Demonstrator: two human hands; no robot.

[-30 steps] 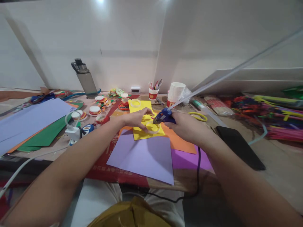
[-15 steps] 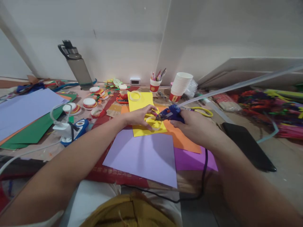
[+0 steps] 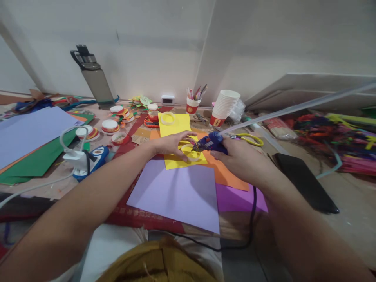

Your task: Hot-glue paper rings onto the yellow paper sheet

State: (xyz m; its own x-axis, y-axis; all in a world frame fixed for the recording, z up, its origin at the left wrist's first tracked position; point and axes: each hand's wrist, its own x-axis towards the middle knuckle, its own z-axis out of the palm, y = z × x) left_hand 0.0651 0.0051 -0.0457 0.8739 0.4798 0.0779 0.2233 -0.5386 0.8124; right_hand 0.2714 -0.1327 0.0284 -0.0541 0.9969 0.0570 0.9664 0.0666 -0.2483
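Note:
My right hand (image 3: 242,156) grips a blue hot glue gun (image 3: 214,141). A long translucent glue stick (image 3: 282,109) juts from its back, and the nozzle points left at a pale ring (image 3: 194,159). That ring rests on a yellow sheet (image 3: 173,163). My left hand (image 3: 174,143) curls its thumb and fingers about the ring's left and far sides, steadying it; part of the ring is hidden by the fingers and nozzle. Another pale ring (image 3: 167,123) lies farther back on the yellow sheet.
Lilac paper (image 3: 179,196) and orange paper (image 3: 227,176) lie in front. Yellow-handled scissors (image 3: 251,140), a cup stack (image 3: 225,107) and a pen cup (image 3: 193,106) stand behind. A black phone (image 3: 305,182) is right; a power strip (image 3: 98,158) and bottle (image 3: 98,86) are left. The gun's cord (image 3: 252,219) hangs over the edge.
My hands stay nearly in place, with the nozzle still at the near ring. The left fingers have shifted slightly, and the camera view has moved a little.

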